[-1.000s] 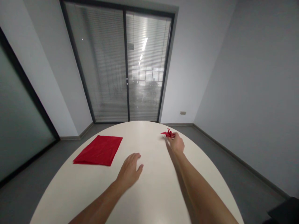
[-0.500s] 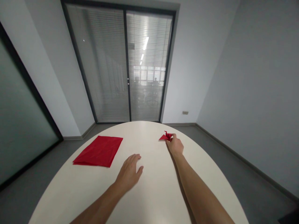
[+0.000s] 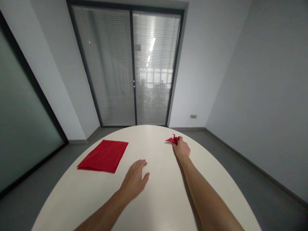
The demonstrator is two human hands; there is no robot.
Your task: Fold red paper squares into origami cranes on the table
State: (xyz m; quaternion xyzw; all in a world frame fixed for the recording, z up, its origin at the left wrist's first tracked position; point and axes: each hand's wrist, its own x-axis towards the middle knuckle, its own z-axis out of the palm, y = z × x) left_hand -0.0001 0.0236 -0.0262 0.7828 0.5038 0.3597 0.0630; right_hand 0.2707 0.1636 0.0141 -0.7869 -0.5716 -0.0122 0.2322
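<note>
A small red origami crane (image 3: 173,140) is at the far right part of the white round table (image 3: 154,205). My right hand (image 3: 182,149) reaches out to it, with thumb and fingers closed on its right side; part of the crane is hidden behind the fingers. My left hand (image 3: 135,177) hovers or rests over the middle of the table, thumb and fingers apart, holding nothing. To its left lies a flat sheet of red paper (image 3: 103,156), creased, with layered edges along its near side.
The table's curved far edge lies just beyond the crane. Behind stand glass doors (image 3: 113,77) with blinds in a dark frame. A frosted glass panel (image 3: 21,112) is on the left, a plain grey wall (image 3: 269,83) on the right.
The whole view has shifted slightly, so everything appears a little further right. My right hand stays on the crane, and my left hand keeps its open pose.
</note>
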